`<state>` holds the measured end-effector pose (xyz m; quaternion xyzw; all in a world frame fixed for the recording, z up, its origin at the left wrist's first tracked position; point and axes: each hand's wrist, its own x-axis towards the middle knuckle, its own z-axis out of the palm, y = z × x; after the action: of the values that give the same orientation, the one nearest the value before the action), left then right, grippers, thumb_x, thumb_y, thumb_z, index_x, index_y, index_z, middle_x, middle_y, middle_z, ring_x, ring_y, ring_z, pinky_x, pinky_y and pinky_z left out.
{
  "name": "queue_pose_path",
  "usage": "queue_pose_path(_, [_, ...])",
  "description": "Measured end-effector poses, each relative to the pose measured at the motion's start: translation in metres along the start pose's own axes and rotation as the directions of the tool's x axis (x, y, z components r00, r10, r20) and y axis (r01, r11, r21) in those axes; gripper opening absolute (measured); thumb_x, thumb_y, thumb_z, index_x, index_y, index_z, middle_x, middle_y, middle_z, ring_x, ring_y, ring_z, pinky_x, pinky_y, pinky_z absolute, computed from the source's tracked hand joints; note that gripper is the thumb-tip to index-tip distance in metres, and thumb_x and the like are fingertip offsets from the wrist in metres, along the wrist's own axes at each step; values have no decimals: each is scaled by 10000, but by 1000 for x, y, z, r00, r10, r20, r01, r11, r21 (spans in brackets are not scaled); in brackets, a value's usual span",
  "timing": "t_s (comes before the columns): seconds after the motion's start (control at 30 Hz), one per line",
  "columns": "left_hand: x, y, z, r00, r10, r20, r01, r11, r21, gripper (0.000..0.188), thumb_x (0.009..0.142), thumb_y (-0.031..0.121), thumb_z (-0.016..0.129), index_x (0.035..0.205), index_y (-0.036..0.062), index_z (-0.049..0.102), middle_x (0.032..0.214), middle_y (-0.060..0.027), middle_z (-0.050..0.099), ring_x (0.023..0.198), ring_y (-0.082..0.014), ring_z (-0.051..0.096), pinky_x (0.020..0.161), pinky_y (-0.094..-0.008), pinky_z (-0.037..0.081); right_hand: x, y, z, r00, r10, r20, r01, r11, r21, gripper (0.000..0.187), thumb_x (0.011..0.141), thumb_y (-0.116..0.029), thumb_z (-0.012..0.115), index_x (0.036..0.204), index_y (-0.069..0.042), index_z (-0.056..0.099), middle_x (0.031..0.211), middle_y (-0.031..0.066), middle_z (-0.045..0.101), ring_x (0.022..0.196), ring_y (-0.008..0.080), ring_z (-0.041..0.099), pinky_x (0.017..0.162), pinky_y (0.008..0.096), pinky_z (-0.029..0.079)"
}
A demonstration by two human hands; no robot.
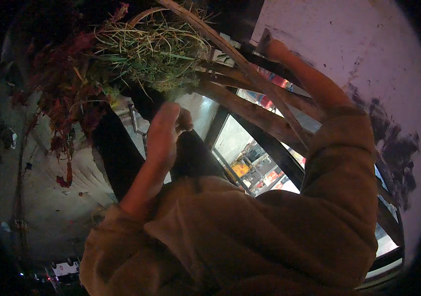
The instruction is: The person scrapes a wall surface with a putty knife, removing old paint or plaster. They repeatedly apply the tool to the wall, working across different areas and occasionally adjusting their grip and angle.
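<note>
My left hand (pixel 172 118) is raised in front of my body with its fingers curled in. Whatever it may hold is hidden. Stretched far out to the right, my right hand (pixel 277 50) grips a small flat grey piece (pixel 264 41) against a pale wall panel (pixel 339 39). The kind of this piece is too dim to tell. Dark smudges mark the panel beside my right arm. Just beyond my left hand hangs a bunch of green and yellowish dry grass (pixel 153 54).
Several wooden poles (pixel 250 106) slant between the grass and my right arm. Reddish dry foliage (pixel 69 98) hangs at the left. Behind the poles, dark frames (pixel 264 138) border bright openings with colourful items. Pale ground (pixel 62 197) lies at the lower left.
</note>
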<state>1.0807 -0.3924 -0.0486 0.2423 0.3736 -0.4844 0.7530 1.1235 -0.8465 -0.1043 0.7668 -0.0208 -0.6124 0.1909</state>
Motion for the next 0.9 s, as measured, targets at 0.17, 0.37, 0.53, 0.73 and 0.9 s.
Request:
queue_pose_path(0.17, [0,2,-1,1000,30,1,-30,999,-22,294,973,313,440,827,71,521,769,-49,539,732,-147,506,728,-304,415,-42,19,-16,996,-25,-87,32,997,76,227,770,-184,572,923,-61,686,907,226,657,807,404,635,744,462,513])
queue_pose_path(0.37, [0,13,-6,999,20,32,-21,999,26,296,977,310,417,819,77,508,754,-39,529,711,-140,493,692,-292,395,45,6,32,985,121,-119,-113,991,72,241,812,-203,541,960,-79,684,887,224,655,820,415,626,748,478,508])
queue_pose_path(0.53, [-4,18,-12,998,45,-46,-41,996,75,301,978,315,406,823,79,510,760,-41,537,710,-140,499,707,-292,404,-11,-3,-11,972,-45,-232,85,982,168,266,834,-237,543,921,-23,673,900,232,656,823,411,633,750,479,506])
queue_pose_path(0.73, [4,14,-1,1000,28,6,-28,996,85,286,983,288,398,829,76,513,765,-36,534,712,-139,502,711,-286,409,30,-26,-2,973,-7,-232,48,984,173,269,806,-255,579,977,-72,679,963,210,661,864,383,638,767,473,509])
queue_pose_path(0.9, [3,15,-10,995,96,11,-96,988,117,276,980,279,422,833,63,511,778,-44,544,712,-134,506,717,-281,417,2,6,1,989,44,-138,-17,981,195,270,769,-224,587,993,-112,686,947,205,661,857,389,637,775,461,512])
